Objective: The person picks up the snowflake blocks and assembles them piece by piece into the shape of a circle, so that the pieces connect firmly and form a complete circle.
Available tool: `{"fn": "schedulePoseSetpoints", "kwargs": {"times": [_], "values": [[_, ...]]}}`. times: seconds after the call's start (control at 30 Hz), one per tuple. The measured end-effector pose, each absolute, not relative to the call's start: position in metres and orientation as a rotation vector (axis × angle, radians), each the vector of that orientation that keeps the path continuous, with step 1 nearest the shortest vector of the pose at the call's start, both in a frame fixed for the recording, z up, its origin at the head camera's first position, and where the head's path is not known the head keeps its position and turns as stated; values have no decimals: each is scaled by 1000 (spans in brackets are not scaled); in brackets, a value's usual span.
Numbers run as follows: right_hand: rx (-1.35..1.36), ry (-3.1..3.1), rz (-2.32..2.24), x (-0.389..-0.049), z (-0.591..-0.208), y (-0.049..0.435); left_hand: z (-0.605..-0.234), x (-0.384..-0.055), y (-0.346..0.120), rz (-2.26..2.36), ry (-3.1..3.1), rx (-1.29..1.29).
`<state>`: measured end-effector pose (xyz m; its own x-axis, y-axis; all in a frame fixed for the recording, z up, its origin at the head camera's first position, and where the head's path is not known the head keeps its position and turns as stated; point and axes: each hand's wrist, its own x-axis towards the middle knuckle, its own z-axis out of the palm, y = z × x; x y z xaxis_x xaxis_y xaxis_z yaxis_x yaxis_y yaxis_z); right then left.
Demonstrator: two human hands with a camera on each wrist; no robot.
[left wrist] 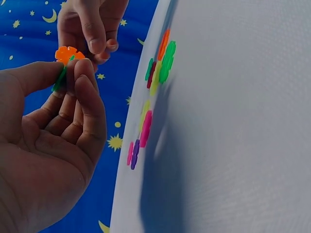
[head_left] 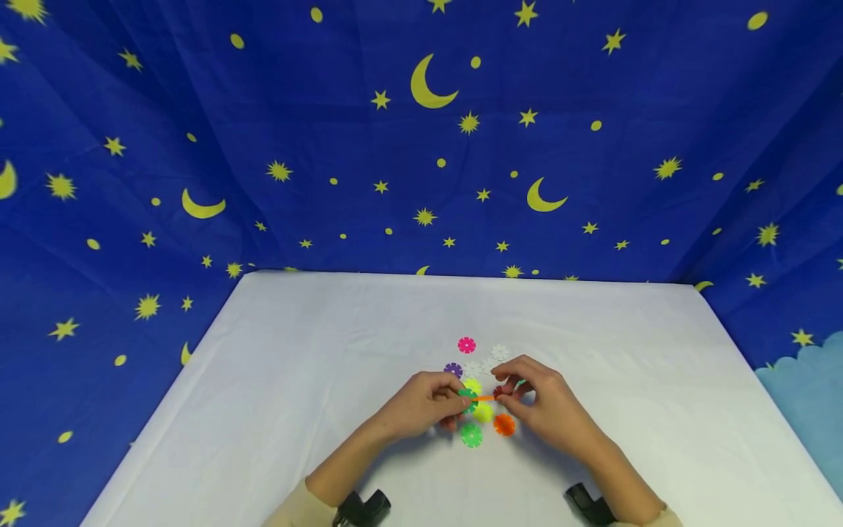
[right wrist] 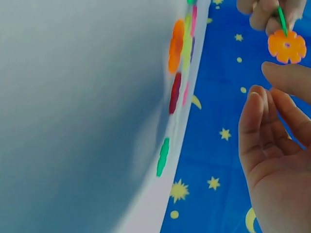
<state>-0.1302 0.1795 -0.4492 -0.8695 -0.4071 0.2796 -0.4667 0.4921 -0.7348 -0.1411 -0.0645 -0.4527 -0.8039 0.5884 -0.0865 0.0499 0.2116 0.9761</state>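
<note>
My left hand (head_left: 421, 402) pinches a green notched plastic disc (left wrist: 59, 81) between thumb and fingers, above the table. An orange notched disc (right wrist: 287, 46) is slotted into the green one, crosswise to it; from the head it shows as a thin edge. Close by on the other side, my right hand (head_left: 556, 411) hovers with thumb and fingers apart and loosely bent. In the right wrist view a small gap separates its thumb from the orange disc, and nothing is between its fingers.
Loose discs lie on the white table (head_left: 263, 380) beneath and beyond my hands: pink (head_left: 466, 345), purple (head_left: 452, 371), orange (head_left: 504, 424), light green (head_left: 471, 435), yellow (head_left: 484, 413) and several white ones (head_left: 499, 353). A dark red disc (right wrist: 175, 93) lies near the right hand. Starry blue cloth (head_left: 395, 146) surrounds the table.
</note>
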Motion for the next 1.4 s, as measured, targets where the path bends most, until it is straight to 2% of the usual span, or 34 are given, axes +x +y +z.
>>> {"fn": "schedulePoseSetpoints", "kwargs": {"times": [0.37, 1.03, 1.3, 1.4], "values": [[683, -2837, 1273, -142, -461, 196, -448, -142, -68, 1590, 2063, 582], [814, -3004, 909, -156, -473, 193, -449, -145, -70, 1492, 2126, 678], [735, -3024, 993, -152, -472, 193, -449, -144, -71, 1525, 2133, 643], [783, -3051, 1026, -152, -471, 195, -451, -144, -70, 1528, 2135, 643]]}}
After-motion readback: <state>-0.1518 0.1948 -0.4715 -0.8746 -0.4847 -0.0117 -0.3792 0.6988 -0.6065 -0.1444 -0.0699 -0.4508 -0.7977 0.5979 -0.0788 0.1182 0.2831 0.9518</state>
